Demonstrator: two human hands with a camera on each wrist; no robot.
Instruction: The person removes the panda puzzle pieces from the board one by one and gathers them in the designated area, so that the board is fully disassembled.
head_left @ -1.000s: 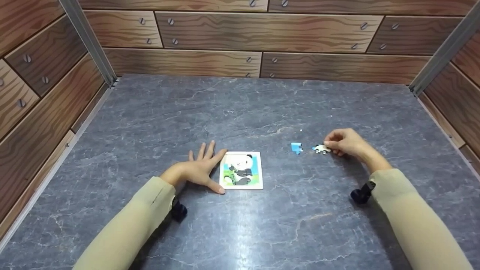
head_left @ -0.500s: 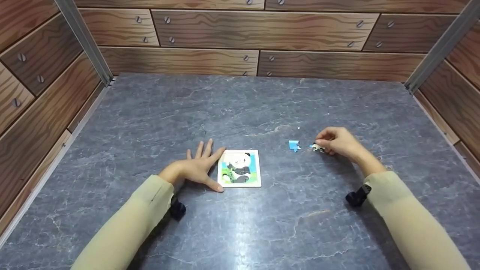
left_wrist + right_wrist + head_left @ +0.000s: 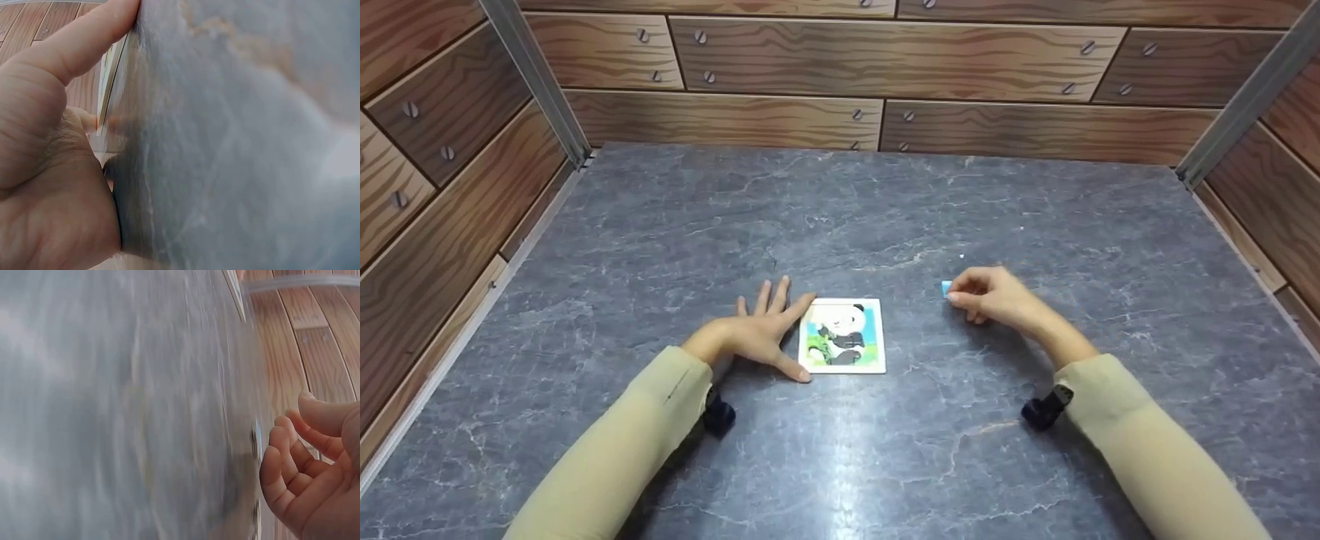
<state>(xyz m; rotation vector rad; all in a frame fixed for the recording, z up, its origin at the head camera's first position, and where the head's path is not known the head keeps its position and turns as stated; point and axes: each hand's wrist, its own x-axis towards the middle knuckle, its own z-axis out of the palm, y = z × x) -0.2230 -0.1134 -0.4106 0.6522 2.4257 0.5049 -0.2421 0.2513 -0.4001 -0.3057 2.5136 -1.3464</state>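
Note:
A square panda puzzle (image 3: 844,336) in a pale frame lies on the table. My left hand (image 3: 757,339) rests at its left side, fingers spread, with thumb and index finger at the frame's corners. On the right, my right hand (image 3: 990,296) is over a blue puzzle piece (image 3: 946,289), which shows only at its left edge. The right fingers are bent, with the thumb apart from the index finger, and no piece shows between them in the right wrist view. The black-and-white puzzle piece is hidden in the head view.
The grey marbled table (image 3: 780,202) is bounded by wood-patterned walls (image 3: 885,60) at the back and sides. Metal posts (image 3: 536,82) stand at the back corners. A tiny white speck (image 3: 961,256) lies beyond the right hand.
My right hand has moved left, from the black-and-white piece to the blue piece, and now covers most of it. My left hand and the panda puzzle have stayed in place.

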